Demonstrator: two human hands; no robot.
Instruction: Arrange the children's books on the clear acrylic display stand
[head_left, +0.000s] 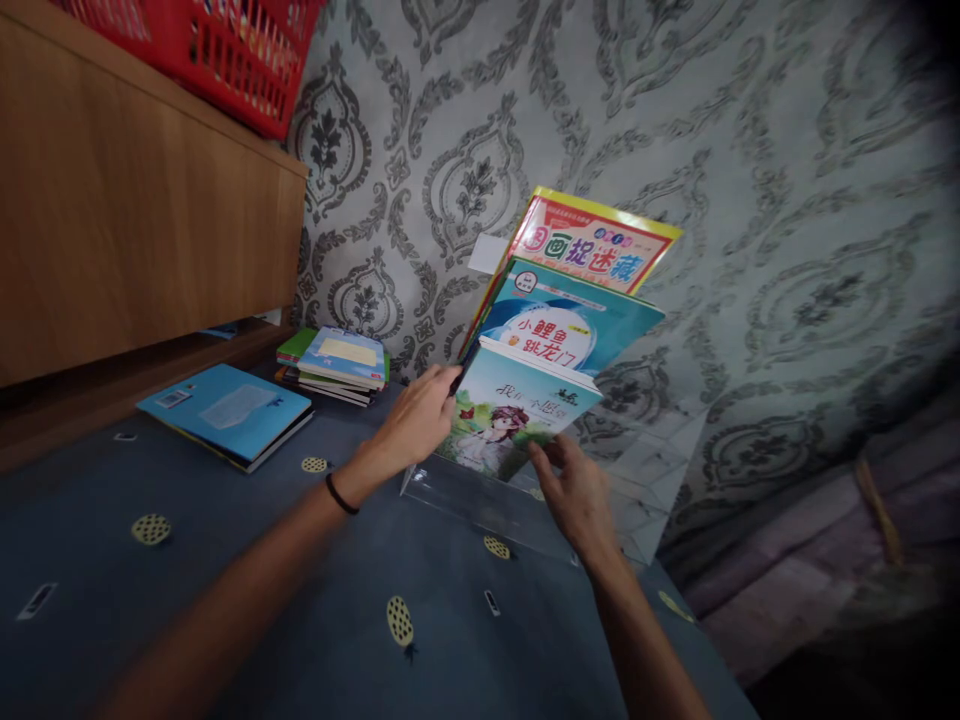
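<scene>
A thin picture book (499,415) with a drawn child on its green and pale-blue cover stands tilted at the front of a clear acrylic stand (480,510). My left hand (421,418), with a dark band at the wrist, grips the book's left edge. At its lower right edge is my right hand (579,492), thumb and fingers bent in and closed on it; some fingertips are hidden. Behind it in the stand are a teal book (615,325) with a round white title patch and a taller red and yellow book (600,245).
On the dark-blue patterned cloth (300,580) lie a blue book (232,410) and a small stack of books (337,360). A wooden cabinet (150,210) stands at the left with a red plastic basket (240,60) on top. Patterned wallpaper rises behind the stand.
</scene>
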